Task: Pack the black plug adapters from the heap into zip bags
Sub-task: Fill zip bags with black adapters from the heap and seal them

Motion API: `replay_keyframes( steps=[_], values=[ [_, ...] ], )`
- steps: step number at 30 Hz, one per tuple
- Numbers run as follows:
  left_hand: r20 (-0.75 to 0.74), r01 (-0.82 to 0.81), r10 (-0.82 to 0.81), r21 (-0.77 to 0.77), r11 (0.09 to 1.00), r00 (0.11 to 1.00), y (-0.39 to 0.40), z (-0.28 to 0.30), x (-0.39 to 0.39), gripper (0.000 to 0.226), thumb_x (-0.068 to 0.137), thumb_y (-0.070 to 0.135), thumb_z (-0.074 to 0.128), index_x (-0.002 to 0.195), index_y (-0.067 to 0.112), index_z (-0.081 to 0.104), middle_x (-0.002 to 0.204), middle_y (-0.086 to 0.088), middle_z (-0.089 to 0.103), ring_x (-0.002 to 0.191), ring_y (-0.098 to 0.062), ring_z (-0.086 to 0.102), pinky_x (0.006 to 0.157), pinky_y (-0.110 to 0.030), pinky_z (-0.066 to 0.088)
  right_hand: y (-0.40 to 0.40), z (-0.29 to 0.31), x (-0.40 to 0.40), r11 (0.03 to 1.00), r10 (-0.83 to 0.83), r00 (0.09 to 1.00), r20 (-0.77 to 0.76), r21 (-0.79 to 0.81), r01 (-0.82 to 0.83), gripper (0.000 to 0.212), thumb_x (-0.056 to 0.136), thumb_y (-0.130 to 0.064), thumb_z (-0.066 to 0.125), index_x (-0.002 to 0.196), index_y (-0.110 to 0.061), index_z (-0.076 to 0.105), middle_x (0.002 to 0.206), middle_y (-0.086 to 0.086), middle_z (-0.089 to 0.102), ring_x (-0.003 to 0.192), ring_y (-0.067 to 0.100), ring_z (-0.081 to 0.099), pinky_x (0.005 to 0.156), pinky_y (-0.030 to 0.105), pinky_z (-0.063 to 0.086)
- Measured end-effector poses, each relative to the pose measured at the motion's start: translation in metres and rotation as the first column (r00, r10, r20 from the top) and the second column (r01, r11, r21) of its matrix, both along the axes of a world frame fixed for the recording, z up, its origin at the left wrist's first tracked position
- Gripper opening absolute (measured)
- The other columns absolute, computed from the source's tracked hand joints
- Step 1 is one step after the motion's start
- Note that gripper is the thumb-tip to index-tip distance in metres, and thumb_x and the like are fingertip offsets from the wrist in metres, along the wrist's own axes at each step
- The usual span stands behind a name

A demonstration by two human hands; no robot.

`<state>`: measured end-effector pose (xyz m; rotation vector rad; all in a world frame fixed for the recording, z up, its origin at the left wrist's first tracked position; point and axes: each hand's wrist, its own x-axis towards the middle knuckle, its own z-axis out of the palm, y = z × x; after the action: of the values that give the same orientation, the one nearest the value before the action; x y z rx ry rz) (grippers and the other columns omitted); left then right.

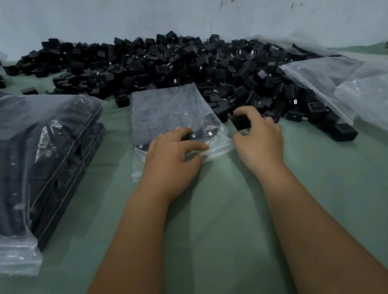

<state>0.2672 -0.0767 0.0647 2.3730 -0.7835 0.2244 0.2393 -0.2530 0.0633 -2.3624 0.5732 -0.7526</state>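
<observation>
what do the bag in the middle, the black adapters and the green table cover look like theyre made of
Clear zip bag under the left hand: thin glossy plastic film, judging by its see-through look, glare and crinkles. Black plug adapter in the right hand: probably matte moulded plastic; adapters in the black heap show small silvery, likely metal, prongs. Green table cover: matte, softly creased, probably cloth or soft sheet.

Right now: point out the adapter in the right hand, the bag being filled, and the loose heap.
adapter (240, 122), head view, on its black face between thumb and fingers.
bag being filled (165, 107), head view, on its packed middle.
loose heap (172, 57), head view, on its centre.
</observation>
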Motion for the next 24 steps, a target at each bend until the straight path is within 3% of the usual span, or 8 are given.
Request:
replay_keyframes(
  steps=[4, 8, 11, 14, 17, 20, 24],
  values=[
    [-0.002, -0.005, 0.005, 0.01, 1.0, 1.0, 0.001, 0.001, -0.001, 0.028, 0.092, 0.024, 0.062, 0.117, 0.034, 0.07, 0.149, 0.004, 0.045, 0.137, -0.017, 0.036, 0.117, -0.034, 0.019, -0.001, -0.001, -0.001, 0.999, -0.048, 0.998, -0.041, -0.011, 0.048, 0.038, 0.084, -0.014, 0.053, 0.119, -0.028, 0.048, 0.09, 0.0, 0.063, 0.09, 0.027, 0.055, 0.085, 0.041, 0.045],
    [0.009, 0.0, 0.0, 0.011, 1.0, 1.0, 0.001, 0.001, 0.0, 0.03, 0.092, 0.024, 0.062, 0.119, 0.032, 0.069, 0.149, 0.004, 0.046, 0.137, -0.017, 0.037, 0.116, -0.035, 0.019, -0.005, -0.002, 0.001, 0.987, -0.16, 0.983, -0.093, -0.049, 0.156, 0.037, 0.084, -0.029, 0.058, 0.12, -0.021, 0.053, 0.109, 0.005, 0.058, 0.103, 0.028, 0.053, 0.09, 0.04, 0.044],
    [0.018, 0.009, -0.008, -0.036, 0.999, 1.0, 0.002, 0.001, -0.001, 0.036, 0.087, 0.021, 0.066, 0.122, 0.03, 0.068, 0.148, 0.001, 0.044, 0.138, -0.018, 0.036, 0.116, -0.041, 0.024, 0.001, 0.004, 0.0, 0.981, -0.189, 0.98, 0.058, 0.048, 0.186, 0.038, 0.08, -0.032, 0.06, 0.114, -0.017, 0.055, 0.113, 0.002, 0.049, 0.108, 0.024, 0.048, 0.089, 0.039, 0.045],
    [0.083, -0.037, 0.043, -0.071, 0.997, 0.996, 0.011, 0.004, 0.002, 0.038, 0.08, 0.02, 0.072, 0.117, 0.031, 0.07, 0.134, 0.0, 0.052, 0.128, -0.021, 0.042, 0.11, -0.046, 0.033, 0.019, 0.014, -0.007, 0.984, 0.042, 0.916, 0.4, 0.142, -0.107, 0.024, 0.074, -0.025, 0.059, 0.097, -0.019, 0.057, 0.094, -0.01, 0.047, 0.089, 0.012, 0.05, 0.076, 0.022, 0.042],
    [0.095, -0.134, 0.157, -0.216, 0.967, 0.983, 0.025, 0.007, 0.007, 0.018, 0.081, 0.025, 0.076, 0.098, 0.028, 0.075, 0.096, 0.006, 0.061, 0.092, -0.015, 0.057, 0.088, -0.043, 0.048, 0.048, 0.021, -0.017, 0.89, 0.338, 0.753, 0.565, 0.067, -0.45, 0.011, 0.068, -0.011, 0.056, 0.079, -0.013, 0.056, 0.08, -0.006, 0.049, 0.072, 0.01, 0.048, 0.063, 0.021, 0.039],
    [-0.072, -0.186, 0.171, -0.414, 0.891, 0.983, 0.03, 0.01, 0.007, 0.004, 0.083, 0.022, 0.075, 0.084, 0.025, 0.075, 0.082, 0.006, 0.067, 0.078, -0.012, 0.063, 0.073, -0.034, 0.052, 0.076, 0.017, -0.02, 0.847, 0.496, 0.753, 0.433, -0.05, -0.529, 0.012, 0.069, -0.021, 0.052, 0.075, -0.011, 0.053, 0.075, -0.002, 0.05, 0.069, 0.016, 0.046, 0.058, 0.032, 0.04],
    [-0.195, -0.242, 0.16, -0.535, 0.81, 0.968, 0.028, 0.013, 0.004, 0.005, 0.083, 0.016, 0.073, 0.085, 0.02, 0.076, 0.081, 0.006, 0.071, 0.075, -0.007, 0.065, 0.068, -0.024, 0.051, 0.085, 0.008, -0.016, 0.879, 0.461, 0.876, 0.141, -0.206, -0.43, 0.024, 0.074, -0.029, 0.056, 0.096, -0.021, 0.059, 0.091, -0.007, 0.055, 0.083, 0.012, 0.051, 0.068, 0.03, 0.046]
  ],
)
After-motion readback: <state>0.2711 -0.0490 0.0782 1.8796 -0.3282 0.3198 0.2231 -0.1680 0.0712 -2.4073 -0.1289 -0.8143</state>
